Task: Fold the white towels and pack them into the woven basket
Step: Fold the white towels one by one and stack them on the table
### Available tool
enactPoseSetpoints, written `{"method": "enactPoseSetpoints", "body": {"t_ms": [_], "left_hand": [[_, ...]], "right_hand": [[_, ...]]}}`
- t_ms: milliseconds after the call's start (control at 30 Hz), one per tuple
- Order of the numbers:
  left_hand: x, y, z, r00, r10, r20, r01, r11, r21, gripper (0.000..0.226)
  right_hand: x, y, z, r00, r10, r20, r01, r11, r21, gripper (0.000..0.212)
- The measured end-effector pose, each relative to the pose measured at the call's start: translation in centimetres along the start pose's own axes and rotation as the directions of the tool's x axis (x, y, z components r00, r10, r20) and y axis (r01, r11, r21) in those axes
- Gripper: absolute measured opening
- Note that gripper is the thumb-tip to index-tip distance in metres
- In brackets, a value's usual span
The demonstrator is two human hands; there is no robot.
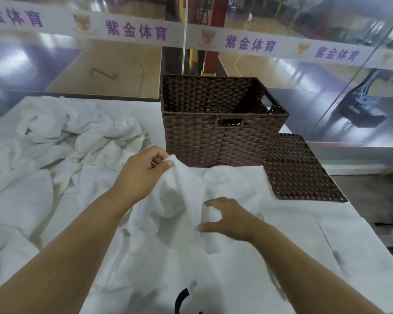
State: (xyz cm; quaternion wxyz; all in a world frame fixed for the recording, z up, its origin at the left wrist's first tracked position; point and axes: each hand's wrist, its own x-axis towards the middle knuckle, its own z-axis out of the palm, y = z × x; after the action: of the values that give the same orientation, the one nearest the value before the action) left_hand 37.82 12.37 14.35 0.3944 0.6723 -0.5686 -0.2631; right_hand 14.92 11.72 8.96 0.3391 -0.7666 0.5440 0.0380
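The towel [182, 200] at the centre is soft white cloth, matt and slightly nubbly, deeply creased. At ten o'clock, the towel heap [77, 130] is the same matt cloth, a shade creamier. The basket [213, 137] at twelve o'clock is dark brown woven strips with a faint sheen; its flat lid [302, 171] at two o'clock matches. The surface [293, 245] wears smooth white fabric. Beyond, the glass wall [304, 87] is glossy and reflective.

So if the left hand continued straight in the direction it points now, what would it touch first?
Probably the front wall of the woven basket. The left hand points forward and slightly right, pinching a corner of the white towel, and the basket stands just beyond its fingers. Depth is hard to judge from one view.
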Motion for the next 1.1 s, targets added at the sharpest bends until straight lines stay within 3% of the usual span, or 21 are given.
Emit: {"method": "enactPoseSetpoints", "body": {"t_ms": [33, 133, 167, 333, 533, 733, 867, 967, 1033, 1100], "left_hand": [[-0.2, 0.0, 0.0, 1.0, 0.009, 0.006, -0.009, 1.0, 0.011, 0.008], [-0.8, -0.2, -0.7, 1.0, 0.008, 0.001, -0.008, 1.0, 0.013, 0.009], [-0.8, -0.3, -1.0, 1.0, 0.0, -0.01, 0.0, 1.0, 0.006, 0.008], [-0.2, 0.5, -2.7, 0.994, -0.012, -0.108, 0.005, 0.998, -0.068, 0.008], [-0.1, 2.1, -3.2, 0.991, 0.062, -0.122, -0.072, 0.994, -0.078, 0.008], [0.8, 2.3, -6.8, 0.984, 0.076, -0.16, -0.077, 0.997, -0.001, 0.007], [2.7, 6.0, -8.0, 0.968, 0.152, -0.2, -0.163, 0.986, -0.038, 0.006], [4.9, 8.1, -6.9, 0.959, 0.23, -0.168, -0.232, 0.973, 0.007, 0.009], [6.2, 7.9, -4.7, 0.972, 0.224, -0.067, -0.222, 0.974, 0.038, 0.025], [6.6, 6.2, -1.9, 0.982, 0.186, 0.045, -0.19, 0.975, 0.12, 0.035]], "right_hand": [[0.2, -0.3, 1.2, 1.0, -0.03, 0.005, 0.03, 0.999, 0.016, 0.071], [0.5, -0.9, 3.2, 0.993, -0.071, -0.09, 0.084, 0.984, 0.154, 0.021], [0.3, -1.1, 3.3, 0.993, -0.07, -0.096, 0.091, 0.969, 0.228, 0.014], [-0.8, -3.6, 2.6, 0.991, -0.129, -0.047, 0.136, 0.884, 0.447, 0.054], [0.2, -6.3, 2.2, 0.934, -0.014, -0.356, 0.192, 0.861, 0.47, 0.023], [-1.8, -4.8, -3.8, 0.956, -0.108, -0.273, 0.225, 0.868, 0.442, 0.021], [-3.1, -5.1, -7.7, 0.952, -0.134, -0.275, 0.288, 0.697, 0.657, 0.023], [-2.6, -3.5, -9.9, 0.911, 0.009, -0.411, 0.304, 0.658, 0.689, 0.031], [-1.5, -1.0, -10.7, 0.841, 0.166, -0.515, 0.215, 0.771, 0.599, 0.03], [-0.2, 2.3, -10.5, 0.771, 0.311, -0.556, 0.034, 0.851, 0.523, 0.025]]}}
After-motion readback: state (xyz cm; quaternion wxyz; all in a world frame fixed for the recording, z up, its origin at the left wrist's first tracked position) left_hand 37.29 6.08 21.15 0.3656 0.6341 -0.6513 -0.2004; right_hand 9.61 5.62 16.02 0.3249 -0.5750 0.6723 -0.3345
